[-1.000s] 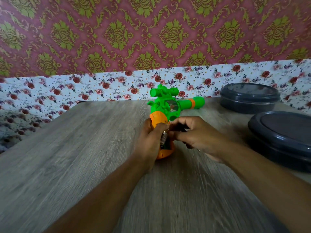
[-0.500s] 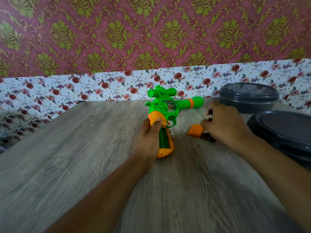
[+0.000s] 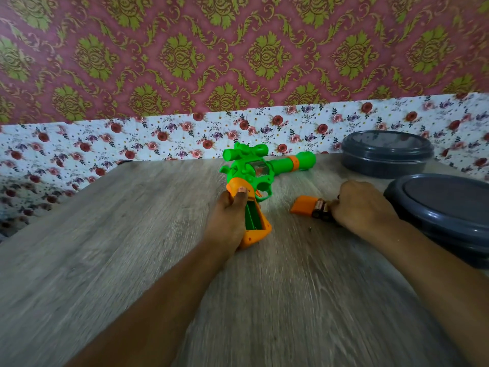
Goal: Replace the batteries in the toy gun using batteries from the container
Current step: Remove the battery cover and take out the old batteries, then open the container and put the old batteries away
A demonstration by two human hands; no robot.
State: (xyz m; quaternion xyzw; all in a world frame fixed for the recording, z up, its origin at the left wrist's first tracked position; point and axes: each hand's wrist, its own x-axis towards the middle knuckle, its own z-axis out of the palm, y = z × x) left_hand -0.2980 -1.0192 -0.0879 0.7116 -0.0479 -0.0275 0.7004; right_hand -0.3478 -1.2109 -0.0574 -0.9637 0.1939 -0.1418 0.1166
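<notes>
Two hands on the wooden table (image 3: 105,260). Left hand (image 3: 230,218) wraps the orange grip of the toy gun (image 3: 248,176), thumb lying along the grip's upper edge, fingers closed round it. Gun lies on its side mid-table, green barrel pointing right toward the back wall, scope on top. Battery compartment (image 3: 252,217) in the grip is open, green inside, no cells visible in it.

Right hand (image 3: 362,205) rests on the table to the right of the gun, well apart from it, fingers curled down. At its fingertips are dark batteries (image 3: 321,210), touching or pinched, cannot tell which; exact count unclear. The orange compartment cover (image 3: 303,205) lies flat just left of the batteries, touching them, between the two hands.

Two dark grey lidded containers sit at the right: near container (image 3: 444,207) just beside the right wrist, at the table's right edge; far container (image 3: 386,154) behind it near the back edge. Both lids on.

Left half of the table bare, wide room there. Foreground between the forearms also free. Back edge meets floral wallpaper (image 3: 132,144). Left edge runs diagonally.
</notes>
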